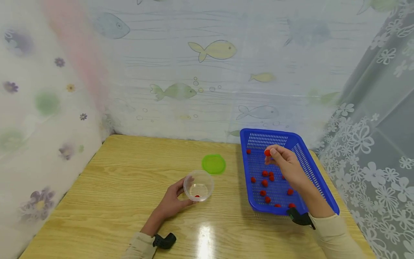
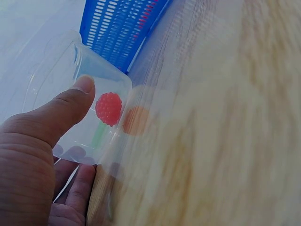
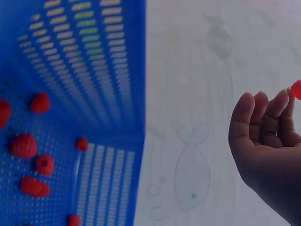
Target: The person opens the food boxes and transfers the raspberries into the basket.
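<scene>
My left hand (image 1: 174, 201) grips a clear plastic tub (image 1: 203, 190) from its left side, thumb and fingers around the wall. One raspberry (image 2: 109, 109) shows through the tub's wall, low inside it. Over the blue basket (image 1: 244, 169), my right hand (image 1: 288, 165) pinches another raspberry (image 1: 267, 153) between thumb and fingertips. In the right wrist view this hand (image 3: 268, 136) is raised beside the basket wall, with the raspberry partly cut off at the frame's edge. Several loose raspberries (image 1: 265, 183) lie on the basket's floor.
A green lid (image 1: 214, 164) lies flat on the wooden table (image 1: 136, 158), just behind the tub. The basket stands at the table's right side. A fish-patterned curtain (image 1: 181, 64) hangs along the back, and a lacy flowered one (image 1: 381, 180) hangs at the right.
</scene>
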Motion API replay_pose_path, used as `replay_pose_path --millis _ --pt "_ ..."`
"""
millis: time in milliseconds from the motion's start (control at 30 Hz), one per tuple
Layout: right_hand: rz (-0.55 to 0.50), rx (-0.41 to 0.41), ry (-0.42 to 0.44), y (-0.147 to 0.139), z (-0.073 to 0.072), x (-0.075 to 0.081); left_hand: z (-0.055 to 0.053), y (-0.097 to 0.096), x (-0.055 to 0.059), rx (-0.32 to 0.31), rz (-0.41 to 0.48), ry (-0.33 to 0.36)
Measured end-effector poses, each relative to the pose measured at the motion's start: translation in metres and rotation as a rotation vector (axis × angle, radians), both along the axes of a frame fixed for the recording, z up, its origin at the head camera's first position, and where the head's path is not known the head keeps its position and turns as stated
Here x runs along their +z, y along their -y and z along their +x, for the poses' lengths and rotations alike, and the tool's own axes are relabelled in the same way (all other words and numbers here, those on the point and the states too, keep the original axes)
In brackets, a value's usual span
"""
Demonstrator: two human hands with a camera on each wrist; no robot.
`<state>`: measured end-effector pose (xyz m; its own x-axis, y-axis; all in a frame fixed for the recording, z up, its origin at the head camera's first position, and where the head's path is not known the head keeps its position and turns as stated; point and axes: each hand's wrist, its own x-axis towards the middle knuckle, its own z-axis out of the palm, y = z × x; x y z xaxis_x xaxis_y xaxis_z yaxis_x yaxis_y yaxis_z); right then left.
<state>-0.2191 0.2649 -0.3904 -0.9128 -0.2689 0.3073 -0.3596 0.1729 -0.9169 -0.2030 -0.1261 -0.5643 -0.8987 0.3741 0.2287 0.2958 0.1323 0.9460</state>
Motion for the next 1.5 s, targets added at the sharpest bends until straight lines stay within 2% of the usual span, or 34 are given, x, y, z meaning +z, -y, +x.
replay_pose_path --millis 200,367,633,833,1200,1500 --pt "-0.033 0.01 0.102 -0.026 -0.014 -0.003 -0.001 0.0 -0.002 -0.005 0.008 -0.012" --pt "-0.018 0.013 0.147 -0.042 -0.024 -0.005 -0.001 0.0 -0.002 -0.011 0.006 -0.038" --pt "-0.095 0.014 0.208 -0.064 -0.041 -0.012 -0.001 -0.001 -0.002 -0.001 -0.008 -0.051" --pt "-0.063 -0.014 0.234 -0.076 -0.055 -0.018 -0.001 0.0 0.001 0.001 0.003 -0.053" --pt "0.014 -0.061 0.288 -0.086 -0.081 -0.03 0.0 -0.001 -0.001 -0.001 0.011 -0.042" --pt "0.079 -0.097 0.306 -0.086 -0.091 -0.034 -0.001 -0.001 0.0 -0.001 0.001 -0.035"
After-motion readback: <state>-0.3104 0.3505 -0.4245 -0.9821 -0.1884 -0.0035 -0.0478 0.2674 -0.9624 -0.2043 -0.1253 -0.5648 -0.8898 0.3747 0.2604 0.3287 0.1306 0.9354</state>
